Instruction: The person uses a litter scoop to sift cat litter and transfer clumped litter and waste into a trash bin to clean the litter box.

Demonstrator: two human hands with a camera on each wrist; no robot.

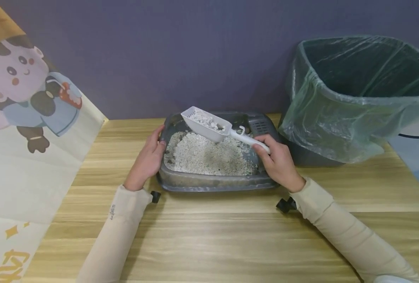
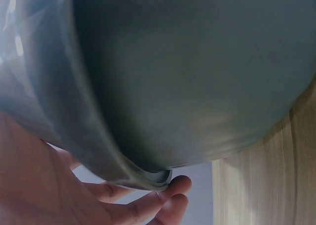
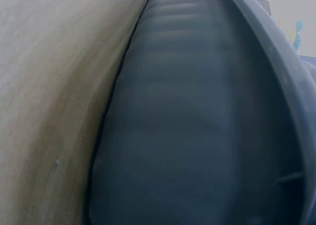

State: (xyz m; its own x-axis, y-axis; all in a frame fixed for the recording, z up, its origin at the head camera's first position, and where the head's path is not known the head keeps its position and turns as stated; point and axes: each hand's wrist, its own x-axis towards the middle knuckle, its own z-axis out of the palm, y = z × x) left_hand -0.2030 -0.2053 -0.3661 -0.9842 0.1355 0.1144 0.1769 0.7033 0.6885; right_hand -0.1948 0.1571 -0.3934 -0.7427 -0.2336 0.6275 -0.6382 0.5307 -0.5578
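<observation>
Right fingers: curled round the handle of a white scoop; the right hand sits over the tray's right side.
Left fingers: lying fairly straight against the left rim of the tray, steadying it; the left hand grips nothing. The left wrist view shows fingertips under the tray's grey wall.
Scoop: lifted above the far part of the tray, tilted, carrying pale lumps of litter.
Tray: dark grey, on the table, part filled with pale litter.
Bin: lined with a green bag, open, just right of the tray.
Step in hand: seemingly a loaded scoop raised clear of the litter.
Next move calls for: likely a level carry rightward over the bin's rim before tipping, so no lumps spill on the table.
Backdrop: purple wall; cartoon banner at left.
</observation>
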